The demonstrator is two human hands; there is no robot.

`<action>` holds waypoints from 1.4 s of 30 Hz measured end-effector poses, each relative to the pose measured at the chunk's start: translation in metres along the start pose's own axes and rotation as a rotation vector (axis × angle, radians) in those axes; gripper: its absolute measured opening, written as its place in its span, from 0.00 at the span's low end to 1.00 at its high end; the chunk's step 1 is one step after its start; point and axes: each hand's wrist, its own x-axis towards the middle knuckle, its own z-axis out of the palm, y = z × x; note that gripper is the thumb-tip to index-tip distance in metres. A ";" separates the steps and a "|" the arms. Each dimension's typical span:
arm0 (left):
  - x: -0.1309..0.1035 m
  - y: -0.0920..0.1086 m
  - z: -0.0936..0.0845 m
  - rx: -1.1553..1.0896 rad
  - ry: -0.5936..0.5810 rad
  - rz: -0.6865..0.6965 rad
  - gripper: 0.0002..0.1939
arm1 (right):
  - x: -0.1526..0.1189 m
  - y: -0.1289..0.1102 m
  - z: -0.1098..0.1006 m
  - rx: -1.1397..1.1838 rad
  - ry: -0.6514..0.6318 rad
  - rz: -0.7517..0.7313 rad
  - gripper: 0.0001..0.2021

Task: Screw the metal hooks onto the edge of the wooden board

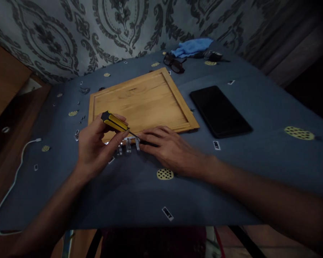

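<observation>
My left hand [94, 150] is closed around the yellow and black handle of a screwdriver [115, 122]. The tool slants down to the right, its tip at a silver metal hinge [128, 145] on the near edge of a framed wooden cabinet door [142, 104]. My right hand [174, 148] lies over that same edge, fingers stretched out and apart. Its fingertips are beside the screwdriver tip and touch or nearly touch the hinge; its thumb is hidden. The hinge's arms stick out towards me, and my left fingers partly cover it.
Right of the door lies a black tablet [220, 111]. Behind it are glasses [174, 63], a blue cloth [192, 47] and a dark tool [212, 56]. Small metal parts [82, 119] and another metal piece [76, 134] lie at left, near a white cable [17, 172].
</observation>
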 end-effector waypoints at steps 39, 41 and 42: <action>0.006 0.008 -0.004 -0.047 0.073 -0.007 0.11 | 0.000 0.001 0.002 0.015 0.008 0.013 0.17; 0.006 0.012 -0.004 -0.076 0.088 -0.009 0.11 | 0.000 0.001 0.002 0.004 0.009 0.010 0.17; 0.006 0.013 -0.004 -0.095 0.090 -0.007 0.11 | 0.000 0.001 0.002 0.003 0.010 0.007 0.17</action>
